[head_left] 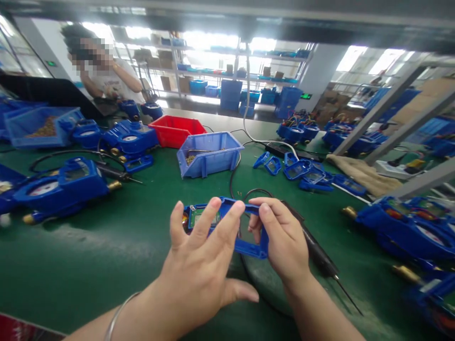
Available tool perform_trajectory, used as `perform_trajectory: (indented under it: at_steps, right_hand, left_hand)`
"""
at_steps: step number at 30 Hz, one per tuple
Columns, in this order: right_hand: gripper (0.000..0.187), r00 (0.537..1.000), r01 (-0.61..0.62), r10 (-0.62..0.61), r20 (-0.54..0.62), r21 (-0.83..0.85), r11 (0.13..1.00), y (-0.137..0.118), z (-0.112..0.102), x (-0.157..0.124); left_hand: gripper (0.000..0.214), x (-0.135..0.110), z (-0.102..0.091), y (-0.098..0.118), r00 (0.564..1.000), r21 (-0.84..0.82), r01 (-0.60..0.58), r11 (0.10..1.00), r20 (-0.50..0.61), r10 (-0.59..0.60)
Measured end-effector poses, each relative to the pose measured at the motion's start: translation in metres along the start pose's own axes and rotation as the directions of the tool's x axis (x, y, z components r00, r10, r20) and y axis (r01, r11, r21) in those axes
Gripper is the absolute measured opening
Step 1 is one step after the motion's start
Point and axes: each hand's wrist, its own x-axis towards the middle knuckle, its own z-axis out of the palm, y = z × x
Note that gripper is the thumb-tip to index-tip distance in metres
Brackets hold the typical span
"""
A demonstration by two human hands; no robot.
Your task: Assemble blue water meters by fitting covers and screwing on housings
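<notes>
Right hand is pinching a blue frame by its right side, thumb showing at the near face, fingertips curling through the window area; whether a clear pane is filling that window, cannot tell. Left hand is spreading wide, back turned up, thumb sticking out sideways, fingers crossing in front of the frame's left part; contact there is hard to judge. Frame is hanging above the green table, at centre, near the wearer. Just behind the left fingers an uncovered blue unit is showing green circuitry. Black screwdriver is lying right of the right hand, bit pointing toward the near right; loose blue frames are lying in a cluster beyond. Handling, as judged: moulded plastic, looking light and stiff, smooth enough to be slipping from a loose pinch, its thin rails probably disliking a twist. The outer rim, near the thicker corners, is offering the best hold, thumb outside, fingertips supporting behind.
</notes>
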Motion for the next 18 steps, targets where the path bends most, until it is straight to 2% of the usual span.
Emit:
perform_trajectory:
  at_steps: [3,8,12,15,16,18]
  right_hand:
    - [0.020,1.000,0.002,-0.002,-0.005,-0.012,1.000,-0.003,-0.001,-0.003]
    - [0.020,1.000,-0.001,0.001,-0.006,-0.026,1.000,-0.002,-0.003,-0.005]
    - [0.019,0.998,0.040,-0.046,-0.048,-0.116,0.992,0.000,-0.002,-0.006]
    - [0.020,0.995,0.041,-0.050,-0.081,-0.111,0.993,-0.004,-0.005,-0.005]
    - [0.020,0.995,0.036,-0.044,-0.085,-0.103,0.994,-0.006,-0.007,-0.004]
    - [0.019,0.996,0.030,-0.038,-0.084,-0.100,0.995,-0.009,-0.011,-0.003]
  left_hand:
    - [0.068,-0.003,0.006,0.008,1.000,-0.042,0.017,0.999,-0.017,-0.018]
    - [0.044,-0.007,0.007,0.005,1.000,-0.091,-0.002,0.996,0.013,0.003]
    - [0.050,-0.004,0.012,0.001,0.998,-0.025,0.026,0.999,0.056,-0.024]
    - [0.059,-0.003,0.007,-0.008,0.995,0.075,0.053,0.996,0.083,-0.059]
    - [0.059,-0.004,0.002,-0.013,0.995,0.085,0.077,0.993,0.052,-0.081]
    - [0.043,-0.007,-0.011,-0.022,0.992,0.046,0.111,0.993,-0.060,-0.108]
